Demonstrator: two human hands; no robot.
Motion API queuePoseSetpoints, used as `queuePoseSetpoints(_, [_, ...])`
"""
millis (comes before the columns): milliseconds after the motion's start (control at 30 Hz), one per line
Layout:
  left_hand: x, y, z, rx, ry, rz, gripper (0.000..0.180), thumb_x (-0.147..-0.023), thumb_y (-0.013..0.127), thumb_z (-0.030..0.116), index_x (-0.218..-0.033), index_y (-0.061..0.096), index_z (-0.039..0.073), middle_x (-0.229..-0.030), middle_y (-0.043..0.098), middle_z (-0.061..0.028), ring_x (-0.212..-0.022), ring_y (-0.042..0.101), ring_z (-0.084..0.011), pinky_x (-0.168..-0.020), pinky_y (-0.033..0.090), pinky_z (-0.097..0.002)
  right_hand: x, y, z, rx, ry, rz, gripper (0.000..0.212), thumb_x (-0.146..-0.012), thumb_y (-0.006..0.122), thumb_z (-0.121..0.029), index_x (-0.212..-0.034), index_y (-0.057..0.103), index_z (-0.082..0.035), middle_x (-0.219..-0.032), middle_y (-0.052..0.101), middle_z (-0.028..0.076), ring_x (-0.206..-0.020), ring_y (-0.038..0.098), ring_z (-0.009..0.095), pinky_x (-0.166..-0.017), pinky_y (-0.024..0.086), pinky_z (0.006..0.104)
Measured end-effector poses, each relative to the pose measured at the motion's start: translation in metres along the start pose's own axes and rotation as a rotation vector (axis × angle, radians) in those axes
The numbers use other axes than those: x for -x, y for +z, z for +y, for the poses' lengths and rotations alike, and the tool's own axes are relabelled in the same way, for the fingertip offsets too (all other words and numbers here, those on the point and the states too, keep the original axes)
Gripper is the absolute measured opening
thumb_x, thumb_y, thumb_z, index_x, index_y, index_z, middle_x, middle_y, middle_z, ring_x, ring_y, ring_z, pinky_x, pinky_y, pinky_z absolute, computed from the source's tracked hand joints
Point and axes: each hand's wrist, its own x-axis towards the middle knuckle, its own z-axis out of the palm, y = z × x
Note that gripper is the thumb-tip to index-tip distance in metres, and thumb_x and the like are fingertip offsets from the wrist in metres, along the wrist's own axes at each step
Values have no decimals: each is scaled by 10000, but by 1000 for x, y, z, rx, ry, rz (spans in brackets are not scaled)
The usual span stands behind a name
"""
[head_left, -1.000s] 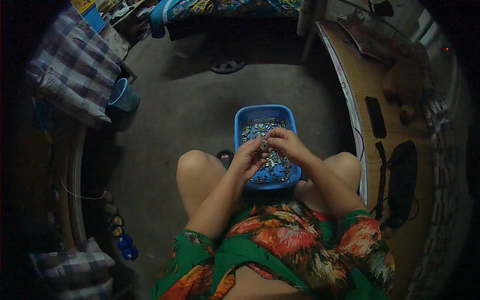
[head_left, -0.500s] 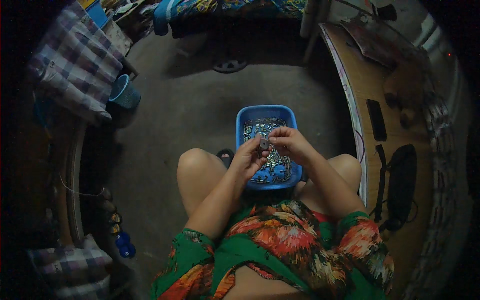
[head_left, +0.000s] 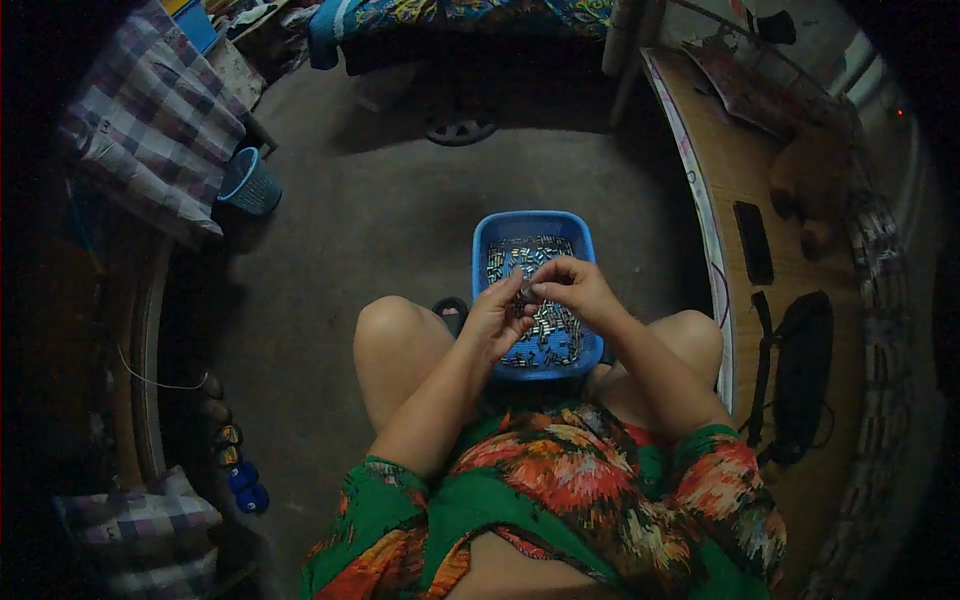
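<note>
Both hands meet over a blue plastic basket (head_left: 534, 214) that stands between my knees. My left hand (head_left: 494, 316) pinches a small round grey metal piece (head_left: 526, 289), mostly covered by fingers now. The thumb and forefinger of my right hand (head_left: 580, 295) are closed at that same piece; whether they hold something small of their own is hidden. Below the hands, many short shiny metal cylinders (head_left: 556, 322) lie scattered over the basket's ribbed bottom.
A wooden bench (head_left: 740, 330) runs along the right, bearing a dark phone-like slab (head_left: 753, 243) and a black bag (head_left: 804, 375). On the left are a blue-green bin (head_left: 250, 184) and a checked cloth (head_left: 160, 130). A round metal base (head_left: 461, 130) stands on the floor ahead.
My right hand has shifted slightly left, its fingertips now over the round metal piece, which showed its face and central hole before. My left hand stays nearly in place.
</note>
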Motion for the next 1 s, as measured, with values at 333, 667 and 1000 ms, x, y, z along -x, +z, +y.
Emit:
queuePoseSetpoints(333, [4,7,-1,-106,68,63,256,-832,519,317,-886,516,67,-729,528,-35,-580,494,-106,-461,400,-198,4,-4,-25,-207,384,-124,165,-771,561,-110,-914,528,-34,-734,520,6,-612,456,61,-509,372,188])
queuePoseSetpoints(667, [-2,-2,3,-25,19,19,302,-866,434,343,-893,495,48,-732,529,-81,-558,476,-134,-458,384,-206,-3,-7,-11,-253,385,70,143,-812,512,-154,-928,506,-69,-666,501,-7,-447,377,61,-379,274,185])
queuePoseSetpoints(1000, [-1,-6,-3,-96,20,110,299,-861,443,322,-902,496,31,-730,542,-86,-546,461,-126,-431,351,-209,-6,-2,12,-274,298,35,192,-749,513,-73,-927,570,-31,-590,484,3,-469,410,59,-379,291,192])
